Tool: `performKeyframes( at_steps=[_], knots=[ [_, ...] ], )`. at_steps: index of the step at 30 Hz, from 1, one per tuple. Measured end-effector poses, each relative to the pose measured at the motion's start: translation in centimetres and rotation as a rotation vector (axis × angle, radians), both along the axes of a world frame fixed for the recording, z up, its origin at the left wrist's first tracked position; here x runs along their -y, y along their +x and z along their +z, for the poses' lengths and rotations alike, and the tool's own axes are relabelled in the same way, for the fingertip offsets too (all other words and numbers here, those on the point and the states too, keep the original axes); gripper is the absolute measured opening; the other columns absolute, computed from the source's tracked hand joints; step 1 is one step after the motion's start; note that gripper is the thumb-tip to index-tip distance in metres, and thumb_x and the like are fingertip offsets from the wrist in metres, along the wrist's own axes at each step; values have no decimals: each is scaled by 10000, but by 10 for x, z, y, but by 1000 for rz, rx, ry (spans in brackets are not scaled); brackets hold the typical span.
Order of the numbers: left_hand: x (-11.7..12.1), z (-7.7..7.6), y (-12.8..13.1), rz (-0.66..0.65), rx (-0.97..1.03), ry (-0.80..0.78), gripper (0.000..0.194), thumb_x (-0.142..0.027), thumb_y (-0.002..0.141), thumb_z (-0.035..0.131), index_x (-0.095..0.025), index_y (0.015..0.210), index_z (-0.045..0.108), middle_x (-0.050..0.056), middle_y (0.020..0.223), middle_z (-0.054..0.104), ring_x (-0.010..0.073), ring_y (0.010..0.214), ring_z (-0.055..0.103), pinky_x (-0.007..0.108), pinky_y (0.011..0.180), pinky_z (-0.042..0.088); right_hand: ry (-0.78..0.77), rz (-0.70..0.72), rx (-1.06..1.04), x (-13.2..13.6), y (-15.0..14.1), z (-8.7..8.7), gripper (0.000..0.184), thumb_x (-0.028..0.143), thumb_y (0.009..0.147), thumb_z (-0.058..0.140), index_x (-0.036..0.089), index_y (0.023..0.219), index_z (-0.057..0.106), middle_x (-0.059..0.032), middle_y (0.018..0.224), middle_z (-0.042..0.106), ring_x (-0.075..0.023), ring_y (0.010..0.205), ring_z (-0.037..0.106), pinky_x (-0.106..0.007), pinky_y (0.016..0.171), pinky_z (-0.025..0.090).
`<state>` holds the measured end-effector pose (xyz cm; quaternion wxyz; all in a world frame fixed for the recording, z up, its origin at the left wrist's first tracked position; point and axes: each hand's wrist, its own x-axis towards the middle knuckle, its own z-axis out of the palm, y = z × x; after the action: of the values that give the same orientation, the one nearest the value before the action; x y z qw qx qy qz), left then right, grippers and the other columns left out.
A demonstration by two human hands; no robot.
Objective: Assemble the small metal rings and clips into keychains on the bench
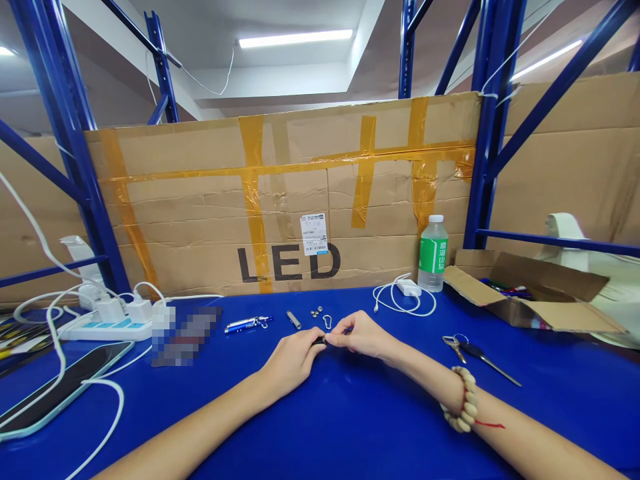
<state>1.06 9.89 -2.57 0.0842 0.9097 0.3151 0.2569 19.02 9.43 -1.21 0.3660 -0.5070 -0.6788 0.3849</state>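
The bare left hand (290,360), back turned upward, closes thumb and fingers in a pinch. Just beside it, fingertips almost meeting, the bare right hand (364,335) pinches between thumb and bent forefinger, knuckles raised. Behind the hands, the bare left forearm (205,423) and bare right forearm (425,377) slant inward from either side.

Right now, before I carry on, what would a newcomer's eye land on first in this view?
Probably the big black LED letters on the taped cardboard standing behind the blue table. Next, the two bare hands meeting at the table's middle: the left hand holds a small dark piece, with the right hand up against it. The beaded bracelet on the right wrist also stands out.
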Motion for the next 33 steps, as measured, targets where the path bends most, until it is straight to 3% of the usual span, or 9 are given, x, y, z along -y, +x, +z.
performKeyframes(
  at_steps=[4,9,13,18,22,27,33],
  knots=[
    [-1,-1,0,-38,76,17,130,-177,902,401,-178,939,525,8,895,575,155,820,536,243,731,386,-86,-22,5,5,0,6,363,447,576,684,96,615,597,19,463,404,-42,421,323,-184,387,208],
    [-1,-1,0,-98,144,-24,118,-199,906,386,-186,939,499,2,932,568,145,845,531,235,748,385,-168,26,-27,9,3,13,375,446,557,700,94,643,605,21,505,427,-35,456,348,-171,413,245],
    [1,-1,0,-106,150,-55,52,-203,893,399,-172,888,440,18,933,561,158,838,533,242,712,389,-184,104,-4,5,11,9,336,421,582,681,99,654,622,18,524,437,-35,480,342,-170,422,235],
    [6,1,-1,-131,99,-43,58,-199,886,394,-167,839,404,28,900,553,168,799,537,240,672,388,-133,120,2,-2,13,1,296,368,534,707,95,626,637,21,488,455,-32,455,315,-185,427,213],
    [4,-1,-2,-134,99,-23,53,-172,871,407,-168,823,388,19,871,548,162,770,531,234,653,374,-14,117,-39,-7,10,-7,293,349,499,720,90,618,650,-33,607,583,-75,548,450,-199,520,328],
    [0,-3,-2,-116,116,-38,48,-169,875,410,-170,828,399,11,893,549,159,794,526,231,659,364,165,80,69,-8,9,-9,290,375,565,685,103,667,679,-47,666,604,-100,594,483,-210,540,342],
    [2,-2,-2,-122,150,-71,50,-165,878,424,-182,924,420,3,940,569,156,860,539,230,712,383,202,98,137,-5,10,-4,272,377,612,654,113,676,678,-39,684,601,-90,582,466,-207,526,331]
  ],
)
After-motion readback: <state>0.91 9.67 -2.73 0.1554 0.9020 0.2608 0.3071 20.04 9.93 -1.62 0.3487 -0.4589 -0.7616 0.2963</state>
